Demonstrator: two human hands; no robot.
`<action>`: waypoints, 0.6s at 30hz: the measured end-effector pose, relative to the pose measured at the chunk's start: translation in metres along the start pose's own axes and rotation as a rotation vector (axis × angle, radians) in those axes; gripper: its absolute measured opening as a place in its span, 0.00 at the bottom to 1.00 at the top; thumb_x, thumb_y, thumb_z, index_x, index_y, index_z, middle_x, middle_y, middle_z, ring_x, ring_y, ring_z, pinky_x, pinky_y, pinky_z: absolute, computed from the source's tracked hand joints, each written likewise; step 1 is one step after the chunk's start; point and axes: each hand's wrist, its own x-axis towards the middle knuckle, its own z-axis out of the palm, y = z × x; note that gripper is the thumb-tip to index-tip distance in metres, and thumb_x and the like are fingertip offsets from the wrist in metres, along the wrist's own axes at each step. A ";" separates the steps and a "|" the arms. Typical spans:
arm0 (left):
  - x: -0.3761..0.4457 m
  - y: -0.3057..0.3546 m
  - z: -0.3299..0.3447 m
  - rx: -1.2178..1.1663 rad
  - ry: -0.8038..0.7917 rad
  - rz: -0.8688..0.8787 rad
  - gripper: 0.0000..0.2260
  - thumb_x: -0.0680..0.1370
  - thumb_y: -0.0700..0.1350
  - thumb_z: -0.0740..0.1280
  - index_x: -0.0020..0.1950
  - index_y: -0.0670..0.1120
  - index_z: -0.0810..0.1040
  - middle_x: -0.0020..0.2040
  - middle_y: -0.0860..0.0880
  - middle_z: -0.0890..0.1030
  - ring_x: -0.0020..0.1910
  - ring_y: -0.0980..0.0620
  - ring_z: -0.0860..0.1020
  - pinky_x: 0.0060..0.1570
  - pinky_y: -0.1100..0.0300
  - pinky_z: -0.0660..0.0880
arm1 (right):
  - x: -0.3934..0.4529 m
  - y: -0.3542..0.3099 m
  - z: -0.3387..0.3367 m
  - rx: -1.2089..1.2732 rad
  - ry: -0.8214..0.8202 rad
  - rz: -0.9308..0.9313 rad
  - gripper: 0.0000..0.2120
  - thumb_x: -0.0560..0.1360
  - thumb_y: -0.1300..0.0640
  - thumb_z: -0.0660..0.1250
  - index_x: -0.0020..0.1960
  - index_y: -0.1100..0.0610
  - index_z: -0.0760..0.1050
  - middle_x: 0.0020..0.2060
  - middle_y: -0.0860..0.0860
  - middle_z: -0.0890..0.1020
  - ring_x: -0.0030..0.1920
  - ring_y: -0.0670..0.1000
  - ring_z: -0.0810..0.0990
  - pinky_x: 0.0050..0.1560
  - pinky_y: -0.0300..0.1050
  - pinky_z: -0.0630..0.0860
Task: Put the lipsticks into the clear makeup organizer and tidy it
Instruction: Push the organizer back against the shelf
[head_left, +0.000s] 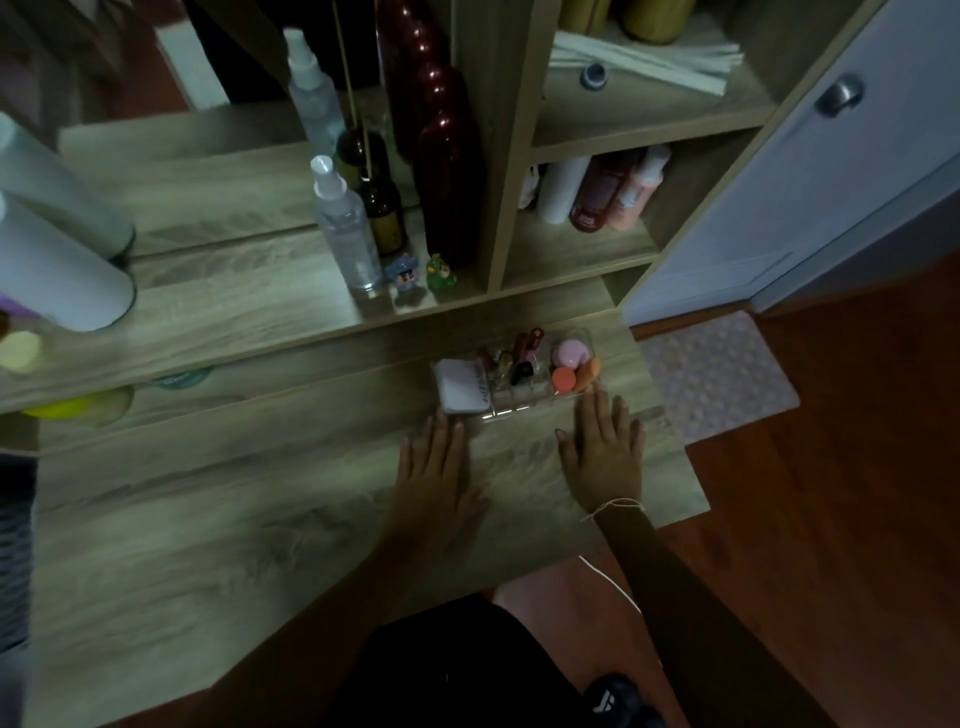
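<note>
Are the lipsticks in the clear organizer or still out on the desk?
In. The lipsticks stand in the middle slots of the clear organizer; none lie loose on the desk. Both hands rest flat, empty.

Matt wood-grain laminate on the desk (218, 519) and shelf unit (587, 260). Clear glossy plastic on the makeup organizer (535, 410), glossy lipsticks (524, 353) inside. Smooth white compact (460, 392), faint sheen. Dark red vase (447, 171), high gloss (glass or ceramic, can't tell). Transparent spray bottle (345, 228). Brushed metal door knob (839, 96). Textured cloth mat (717, 374).
</note>
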 end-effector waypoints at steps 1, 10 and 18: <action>0.002 0.001 0.000 0.001 0.001 -0.004 0.34 0.79 0.60 0.55 0.77 0.43 0.48 0.78 0.41 0.46 0.77 0.42 0.44 0.73 0.43 0.46 | 0.003 0.001 -0.001 -0.002 -0.001 0.000 0.32 0.78 0.40 0.50 0.77 0.53 0.48 0.77 0.54 0.55 0.77 0.61 0.51 0.74 0.67 0.52; 0.018 0.011 0.003 -0.004 0.019 -0.047 0.33 0.78 0.60 0.53 0.77 0.44 0.48 0.78 0.41 0.49 0.77 0.42 0.46 0.72 0.46 0.42 | 0.022 0.007 -0.004 -0.023 -0.023 -0.002 0.31 0.79 0.40 0.48 0.77 0.53 0.47 0.77 0.55 0.54 0.77 0.61 0.50 0.74 0.67 0.52; 0.027 0.011 0.001 -0.002 0.038 -0.040 0.33 0.79 0.59 0.53 0.77 0.44 0.46 0.78 0.41 0.48 0.76 0.44 0.43 0.73 0.46 0.41 | 0.030 0.005 -0.005 -0.016 -0.020 0.004 0.32 0.79 0.40 0.50 0.77 0.53 0.46 0.77 0.55 0.54 0.77 0.61 0.51 0.74 0.66 0.53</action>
